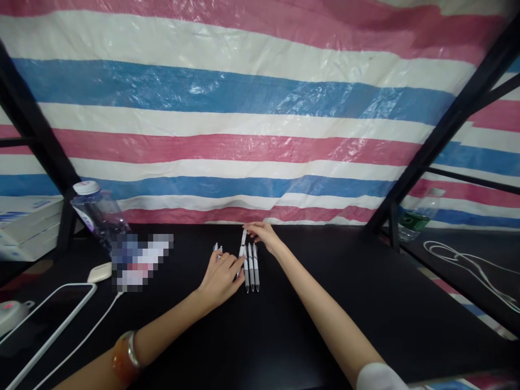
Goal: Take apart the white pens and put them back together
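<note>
Three white pens with grey grips [251,271] lie side by side on the black tabletop, their tips toward me. At their left edge, my left hand [222,276] curls its fingers round a white pen [242,251], most of which the fingers hide. My right hand [263,235] is beyond the row, with thumb and fingers closed on a slim white piece [244,237], which looks like the upper end of that pen. Whether the two parts are joined I cannot tell. Behind my left hand the tops of a few more pens [218,248] show.
On the left are a clear bottle with a white cap [99,211], an earbud case [99,272], a white-framed tablet [52,319], a white cable [87,337] and stacked white boxes [30,227]. A green-labelled bottle [418,216] stands at right, beyond a black frame post [426,146].
</note>
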A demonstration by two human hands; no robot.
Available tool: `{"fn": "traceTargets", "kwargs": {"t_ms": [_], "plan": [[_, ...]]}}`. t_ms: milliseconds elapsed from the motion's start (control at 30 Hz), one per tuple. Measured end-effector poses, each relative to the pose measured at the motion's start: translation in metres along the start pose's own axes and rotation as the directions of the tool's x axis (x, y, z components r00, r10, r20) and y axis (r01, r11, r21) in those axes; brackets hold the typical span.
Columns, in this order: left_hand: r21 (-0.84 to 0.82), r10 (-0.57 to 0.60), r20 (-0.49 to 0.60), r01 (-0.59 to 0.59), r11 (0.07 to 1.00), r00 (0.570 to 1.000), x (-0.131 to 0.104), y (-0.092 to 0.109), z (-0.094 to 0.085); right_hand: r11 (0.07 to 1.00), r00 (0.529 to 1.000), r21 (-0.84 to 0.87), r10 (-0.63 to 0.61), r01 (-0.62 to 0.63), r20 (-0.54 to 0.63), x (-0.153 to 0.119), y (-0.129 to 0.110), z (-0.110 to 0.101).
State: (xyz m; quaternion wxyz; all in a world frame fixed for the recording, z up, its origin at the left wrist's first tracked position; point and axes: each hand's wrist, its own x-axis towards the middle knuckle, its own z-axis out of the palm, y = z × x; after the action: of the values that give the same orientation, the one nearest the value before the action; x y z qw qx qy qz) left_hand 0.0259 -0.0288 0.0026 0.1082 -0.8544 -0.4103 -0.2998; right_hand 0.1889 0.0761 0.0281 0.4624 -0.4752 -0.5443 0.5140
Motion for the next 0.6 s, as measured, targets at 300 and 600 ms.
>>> {"fn": "traceTargets", "kwargs": {"t_ms": [300,600], "plan": [[0.094,-0.116,0.039,0.112,0.989,0.992,-0.003,0.014,-0.003,0.993,0.985,-0.119,-0.003,0.024,0.175,0.021,0.011,0.003],[0.085,-0.172,0.079,0.165,0.983,0.982,-0.008,0.026,-0.001,0.974,0.943,-0.183,-0.069,0.135,0.325,0.025,0.018,0.005]]}}
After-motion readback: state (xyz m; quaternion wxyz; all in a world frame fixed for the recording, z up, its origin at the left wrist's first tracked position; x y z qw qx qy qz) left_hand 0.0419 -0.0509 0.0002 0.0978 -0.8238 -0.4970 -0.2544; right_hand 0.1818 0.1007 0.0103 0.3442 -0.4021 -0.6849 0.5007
